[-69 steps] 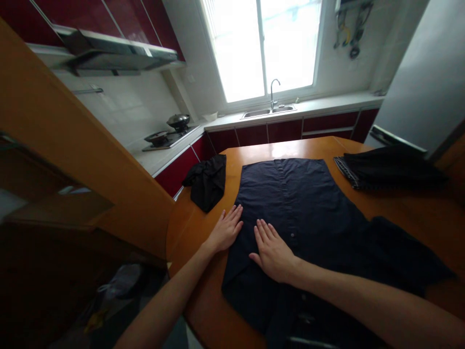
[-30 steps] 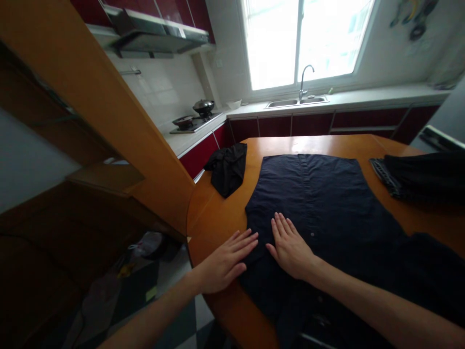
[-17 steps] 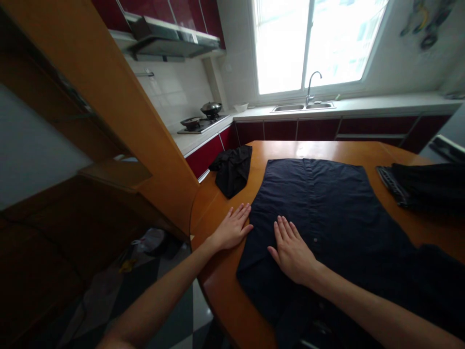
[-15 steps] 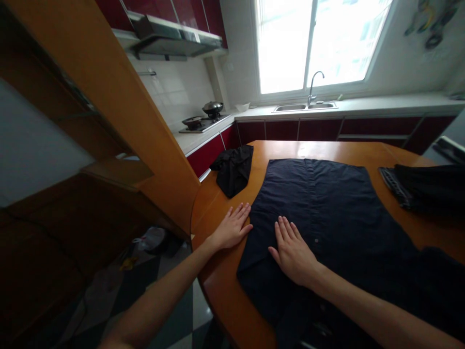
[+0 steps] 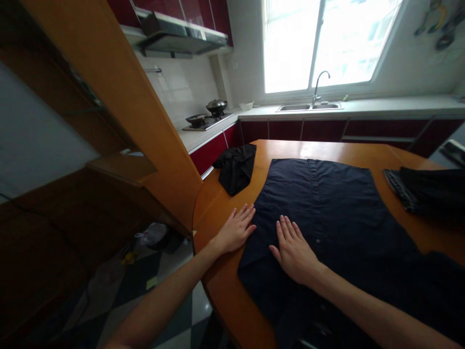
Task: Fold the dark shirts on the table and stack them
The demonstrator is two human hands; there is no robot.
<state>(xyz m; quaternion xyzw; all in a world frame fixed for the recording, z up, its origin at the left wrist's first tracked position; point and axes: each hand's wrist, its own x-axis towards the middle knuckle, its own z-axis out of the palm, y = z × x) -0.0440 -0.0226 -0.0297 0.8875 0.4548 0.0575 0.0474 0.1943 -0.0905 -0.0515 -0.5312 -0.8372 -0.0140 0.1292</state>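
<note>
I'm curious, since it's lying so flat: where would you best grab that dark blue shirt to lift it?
Probably the dark blue shirt at its left side edge, coming from the left: that edge lies free on the table, beside the left hand.

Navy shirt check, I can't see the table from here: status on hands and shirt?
Left hand flat, open, at shirt's left edge. Right hand flat, open, on navy shirt, spread on wooden table. Black bundle and folded dark garment lie apart.

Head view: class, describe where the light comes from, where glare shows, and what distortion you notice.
Head view: daylight blows out the window; glare sheens the table near its far edge; the shirt under both hands stays dark; wide-angle bending curves the wooden partition at left.
</note>
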